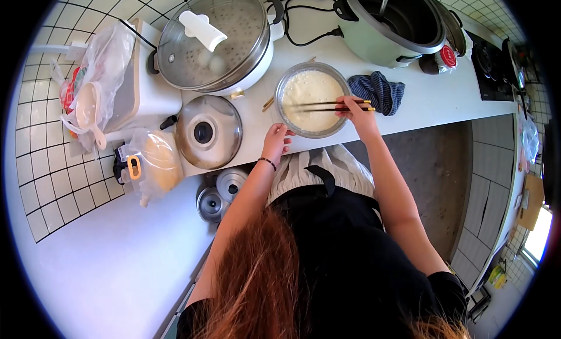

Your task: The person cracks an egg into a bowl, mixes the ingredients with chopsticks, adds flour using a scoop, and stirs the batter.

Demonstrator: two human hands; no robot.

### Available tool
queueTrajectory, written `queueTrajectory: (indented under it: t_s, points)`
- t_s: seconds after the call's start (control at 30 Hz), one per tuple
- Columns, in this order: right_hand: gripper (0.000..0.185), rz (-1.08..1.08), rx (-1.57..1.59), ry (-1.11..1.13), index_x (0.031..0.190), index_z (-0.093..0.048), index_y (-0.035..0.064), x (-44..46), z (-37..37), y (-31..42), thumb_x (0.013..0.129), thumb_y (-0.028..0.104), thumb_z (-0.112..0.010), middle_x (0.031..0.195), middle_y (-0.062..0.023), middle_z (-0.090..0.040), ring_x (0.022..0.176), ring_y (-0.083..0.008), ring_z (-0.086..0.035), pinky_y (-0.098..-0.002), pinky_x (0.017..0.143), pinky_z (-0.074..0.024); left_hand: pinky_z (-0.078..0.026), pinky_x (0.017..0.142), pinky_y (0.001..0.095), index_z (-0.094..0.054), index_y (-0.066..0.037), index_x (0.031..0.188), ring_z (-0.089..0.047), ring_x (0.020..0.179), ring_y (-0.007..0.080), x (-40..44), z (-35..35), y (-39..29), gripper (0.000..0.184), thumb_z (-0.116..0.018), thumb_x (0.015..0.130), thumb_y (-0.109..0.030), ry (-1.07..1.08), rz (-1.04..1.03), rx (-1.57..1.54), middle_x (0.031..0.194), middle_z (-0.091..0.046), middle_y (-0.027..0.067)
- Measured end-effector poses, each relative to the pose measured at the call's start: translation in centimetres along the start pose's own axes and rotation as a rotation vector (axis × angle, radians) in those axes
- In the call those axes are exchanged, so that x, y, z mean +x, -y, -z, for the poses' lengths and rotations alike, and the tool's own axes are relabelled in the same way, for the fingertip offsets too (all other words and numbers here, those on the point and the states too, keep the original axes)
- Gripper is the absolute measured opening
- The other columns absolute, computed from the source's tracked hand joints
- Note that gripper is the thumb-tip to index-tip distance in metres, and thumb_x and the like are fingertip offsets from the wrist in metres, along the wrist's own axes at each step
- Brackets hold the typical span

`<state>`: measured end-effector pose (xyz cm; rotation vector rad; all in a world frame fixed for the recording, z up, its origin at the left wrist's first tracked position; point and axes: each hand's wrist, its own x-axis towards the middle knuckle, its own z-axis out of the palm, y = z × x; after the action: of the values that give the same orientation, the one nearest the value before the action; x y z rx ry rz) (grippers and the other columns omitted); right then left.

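Our right hand (352,110) grasps chopsticks (325,110), their tips in the pale mixture (308,90) to its left. The bowl (279,99) sits just left of that hand, ahead and right of our left hand (277,141) (fingers curled near the rim; whether gripping it, we cannot tell).

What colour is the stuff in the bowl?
Pale cream: the mixture shows best in the head view.

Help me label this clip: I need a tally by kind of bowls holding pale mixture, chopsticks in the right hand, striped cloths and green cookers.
Bowl: 1
Chopsticks in the right hand: 2
Striped cloth: 1
Green cooker: 1
Total: 5
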<state>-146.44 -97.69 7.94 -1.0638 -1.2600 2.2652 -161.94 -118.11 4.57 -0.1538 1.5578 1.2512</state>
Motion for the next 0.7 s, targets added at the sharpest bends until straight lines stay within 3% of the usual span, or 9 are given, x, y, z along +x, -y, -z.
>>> queueTrajectory:
  t_s: [0.1,0.2,0.3,0.4,0.5,0.6,0.7]
  points:
    - [0.023,0.13,-0.088,-0.039,0.096,-0.061,-0.0047,-0.3,0.2,-0.8,0.091,0.015,-0.05,0.084,-0.0103,-0.062,0.071,-0.0162,-0.061,-0.0253,0.067,-0.0505,-0.035,0.046,0.0183,-0.049,-0.013,0.095,-0.046,0.062,0.0065,-0.2,-0.1,-0.1,0.015,-0.048,0.091,-0.027,-0.011,0.006,-0.005,0.081,-0.058,0.0009]
    - [0.023,-0.001,0.01,-0.031,0.096,-0.061,-0.0042,-1.2,0.3,-0.3,0.091,0.015,-0.049,0.084,-0.0102,-0.063,0.071,-0.0161,-0.061,-0.0253,0.067,-0.0505,-0.035,0.046,0.0183,-0.05,-0.013,0.094,-0.045,0.062,0.0066,-0.3,-0.3,-0.2,0.014,-0.048,0.091,-0.027,-0.013,0.012,0.003,0.081,-0.058,0.0005]
    - [0.023,0.102,-0.075,-0.147,0.095,-0.061,-0.0043,-1.3,1.3,-0.1,0.091,0.015,-0.05,0.083,-0.0105,-0.063,0.071,-0.0162,-0.061,-0.0257,0.067,-0.0506,-0.036,0.047,0.0185,-0.05,-0.013,0.094,-0.045,0.063,0.0067,-0.4,-0.2,-0.2,0.014,-0.048,0.091,-0.027,-0.013,0.01,-0.004,0.081,-0.058,0.0003]
    - [0.023,-0.02,-0.078,-0.059,0.095,-0.061,-0.0043,-2.1,2.2,0.7,0.091,0.015,-0.049,0.082,-0.0105,-0.063,0.071,-0.0157,-0.061,-0.0256,0.067,-0.0506,-0.036,0.047,0.0186,-0.05,-0.013,0.094,-0.045,0.063,0.0067,-0.4,-0.1,-0.3,0.014,-0.048,0.091,-0.027,-0.006,0.011,0.001,0.081,-0.058,0.0001]
    - [0.023,0.166,-0.089,-0.255,0.095,-0.06,-0.0049,-2.1,3.0,0.6,0.09,0.015,-0.049,0.082,-0.0106,-0.063,0.069,-0.0162,-0.061,-0.0259,0.067,-0.0507,-0.036,0.048,0.0186,-0.05,-0.014,0.095,-0.045,0.063,0.0067,-0.3,-0.2,-0.2,0.014,-0.048,0.091,-0.027,-0.006,0.009,-0.001,0.081,-0.058,0.0001]
    - [0.023,0.012,-0.091,-0.075,0.095,-0.061,-0.0036,-2.5,3.8,0.9,0.091,0.015,-0.049,0.082,-0.0097,-0.062,0.07,-0.0156,-0.061,-0.0255,0.067,-0.0504,-0.036,0.048,0.0186,-0.049,-0.014,0.095,-0.045,0.063,0.0066,-0.3,-0.1,-0.1,0.014,-0.048,0.091,-0.027,-0.003,0.01,-0.006,0.081,-0.058,0.0]
    - [0.022,0.117,-0.103,-0.191,0.096,-0.061,-0.0026,-2.4,3.8,0.8,0.091,0.015,-0.049,0.083,-0.0089,-0.062,0.072,-0.015,-0.06,-0.0251,0.068,-0.0501,-0.035,0.048,0.0186,-0.049,-0.014,0.095,-0.045,0.063,0.0066,-0.2,-0.2,-0.1,0.014,-0.048,0.091,-0.027,-0.003,0.01,0.0,0.08,-0.058,0.0]
